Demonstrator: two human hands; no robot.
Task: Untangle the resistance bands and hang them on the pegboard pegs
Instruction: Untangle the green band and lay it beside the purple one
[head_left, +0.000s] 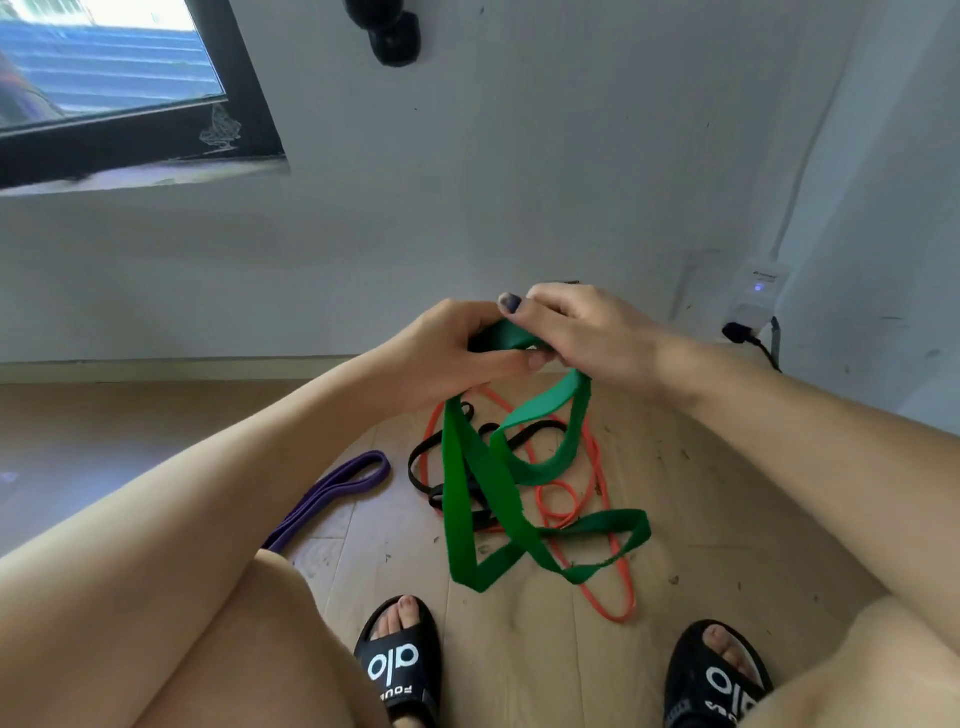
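Green webbing of the green resistance band (485, 499) trails below the fingers onto the wooden floor (701, 519), crossing the orange band (597, 530) and black band (431, 457). The purple band (343, 486) lies apart. Above, left hand (462, 345) and right hand (587, 327) both pinch its top loop. Untangling is under way; next, judged: draw green free. No pegboard in view.

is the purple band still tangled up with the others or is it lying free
Free. The purple band lies folded flat on the floor, apart from the pile where the green band, orange band and black band cross.
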